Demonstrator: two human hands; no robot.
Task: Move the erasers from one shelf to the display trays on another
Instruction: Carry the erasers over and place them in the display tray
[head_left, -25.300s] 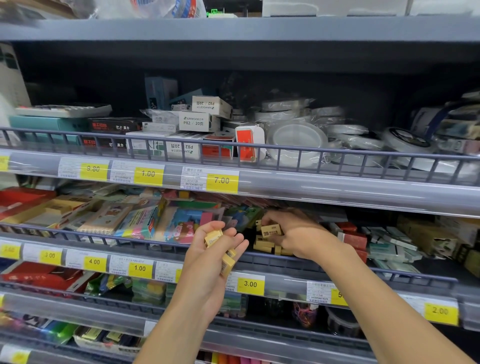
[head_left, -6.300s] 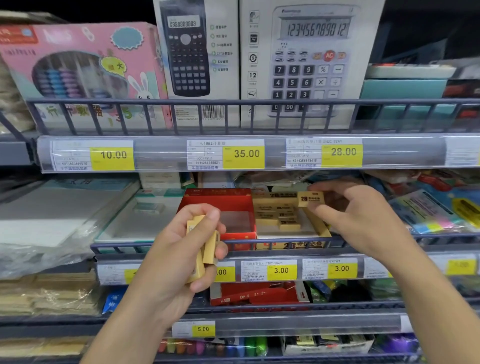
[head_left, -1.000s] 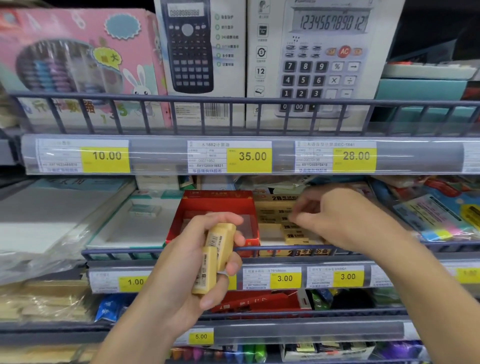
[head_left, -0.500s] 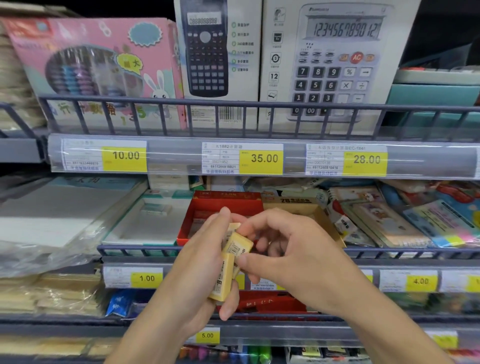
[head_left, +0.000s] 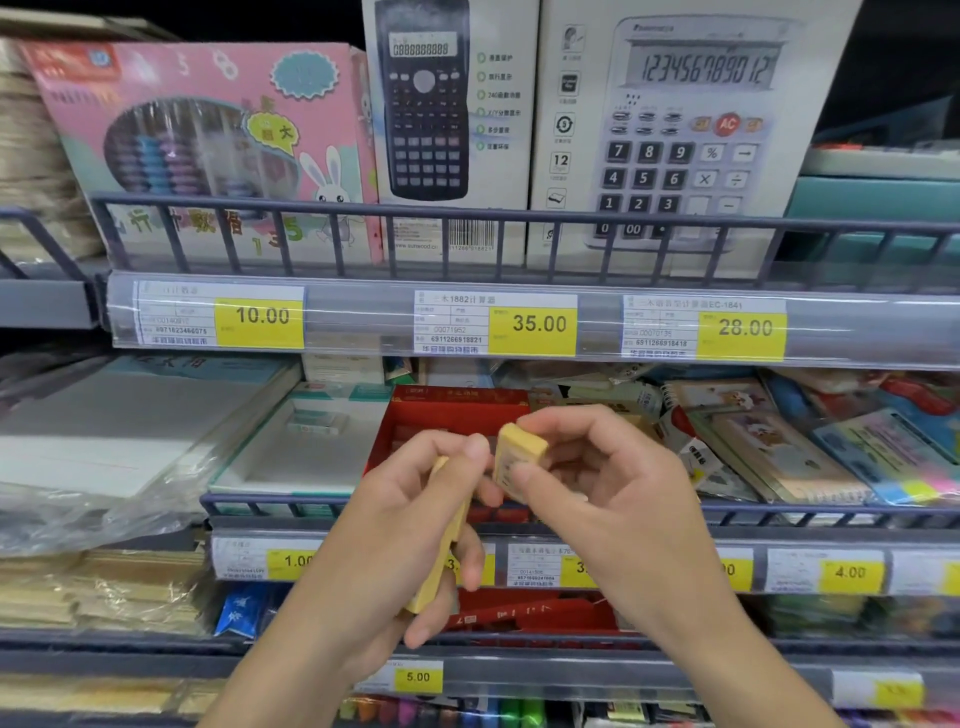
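Hands meet in front of a red display tray (head_left: 415, 415) on the middle shelf of a stationery rack. The right hand (head_left: 613, 499) pinches one tan eraser (head_left: 519, 452) between thumb and forefinger, its other fingers curled, just in front of the tray's open top. The left hand (head_left: 395, 530), touching the right at the fingertips, curls round a stack of tan erasers (head_left: 441, 551) held upright below the tray's front edge. Left of the tray lies a white and teal tray (head_left: 291, 457); right of it, notebooks (head_left: 769, 447). Above the tray, yellow price labels (head_left: 535, 325) run along the shelf rail, with boxed calculators (head_left: 675, 124) standing behind them.
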